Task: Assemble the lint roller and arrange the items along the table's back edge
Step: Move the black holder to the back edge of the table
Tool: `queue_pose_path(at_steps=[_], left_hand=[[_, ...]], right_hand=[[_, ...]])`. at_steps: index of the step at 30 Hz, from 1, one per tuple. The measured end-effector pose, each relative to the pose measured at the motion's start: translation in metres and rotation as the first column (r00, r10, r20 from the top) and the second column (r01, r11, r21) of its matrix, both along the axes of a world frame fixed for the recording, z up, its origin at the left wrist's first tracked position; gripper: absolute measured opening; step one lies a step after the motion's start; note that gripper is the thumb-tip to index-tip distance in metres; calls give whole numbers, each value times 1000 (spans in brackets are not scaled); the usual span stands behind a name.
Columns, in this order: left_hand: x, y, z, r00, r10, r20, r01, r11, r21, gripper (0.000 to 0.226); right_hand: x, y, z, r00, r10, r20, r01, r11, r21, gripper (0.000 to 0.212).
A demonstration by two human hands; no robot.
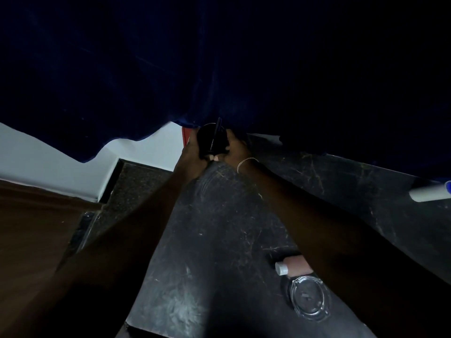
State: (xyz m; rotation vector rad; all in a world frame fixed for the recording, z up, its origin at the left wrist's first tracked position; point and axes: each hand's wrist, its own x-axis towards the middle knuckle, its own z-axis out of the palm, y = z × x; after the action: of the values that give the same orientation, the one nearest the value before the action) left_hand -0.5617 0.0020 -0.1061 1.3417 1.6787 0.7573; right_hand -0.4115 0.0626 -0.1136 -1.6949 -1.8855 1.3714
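Far back on the scratched black tabletop (219, 230), the left hand (192, 153) and right hand (235, 148) curl round a black round cup (207, 142) holding a slim black stick (215, 135), beneath a dark blue curtain (170, 69). A white cylindrical roller (429, 193) is cut off at the right edge, and the right forearm half hides a white-capped pinkish bottle (294, 264) beside a clear glass ashtray (308, 297).

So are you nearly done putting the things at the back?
Roughly halfway. Maybe done: the white roller lies far right by the back edge; assembled or not, I can't tell. In hand: the left hand and right hand grip the black cup at the back edge of the table. Left: the small bottle and glass ashtray sit near the front.
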Motion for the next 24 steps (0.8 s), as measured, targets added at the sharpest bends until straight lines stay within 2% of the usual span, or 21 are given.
queue_pose_path(at_steps=[7, 10, 13, 16, 21, 22, 24], left_hand=[[-3, 1, -8, 999, 46, -2, -46, 998, -42, 96], [-5, -2, -12, 997, 71, -21, -73, 995, -74, 99], [-9, -13, -15, 993, 116, -23, -117, 988, -102, 90], [-14, -33, -17, 991, 130, 11, -128, 985, -118, 77], [-21, -77, -8, 996, 85, 7, -85, 994, -69, 67], [-21, -87, -4, 998, 61, -18, -62, 996, -61, 68], [-18, -109, 3, 984, -8, -179, 6, 1000, -13, 70]], right_hand=[[-2, 0, -1, 1000, -19, 3, 19, 1000, -25, 73], [-1, -2, -2, 1000, -27, -11, 26, 997, -73, 83], [5, -9, -1, 999, -50, -7, 49, 996, -71, 95], [14, -25, -2, 997, -51, 57, 52, 998, -32, 97], [35, -73, 4, 999, -42, 28, 39, 993, 110, 96], [40, -84, 7, 998, -41, 39, 35, 990, 136, 97], [51, -107, 12, 998, -41, 55, 30, 980, 195, 98]])
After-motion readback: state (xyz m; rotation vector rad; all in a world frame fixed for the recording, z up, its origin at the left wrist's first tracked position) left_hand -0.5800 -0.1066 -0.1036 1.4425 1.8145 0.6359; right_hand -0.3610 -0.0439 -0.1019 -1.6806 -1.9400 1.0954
